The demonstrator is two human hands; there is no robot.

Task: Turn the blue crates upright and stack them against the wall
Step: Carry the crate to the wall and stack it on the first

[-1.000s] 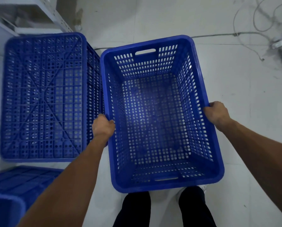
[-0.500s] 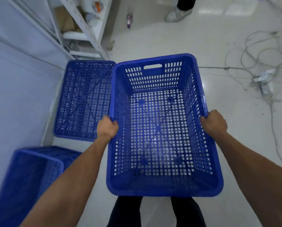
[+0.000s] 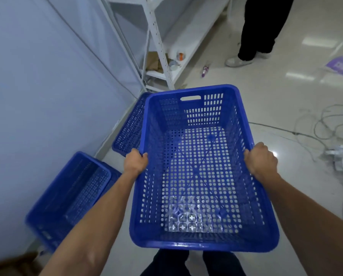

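Note:
I hold an upright blue perforated crate in the air in front of me, its open top facing up. My left hand grips its left rim and my right hand grips its right rim. A second blue crate lies upside down on the floor by the wall, partly hidden behind the held one. A third blue crate stands against the wall at lower left, its open top facing up.
A white metal shelf rack with small items stands against the wall ahead. Another person's legs are at the top right. Cables and a power strip lie on the glossy floor to the right.
The crate has risen off the floor in both hands. My view has lifted and swung, bringing the wall, the rack and the other person into sight.

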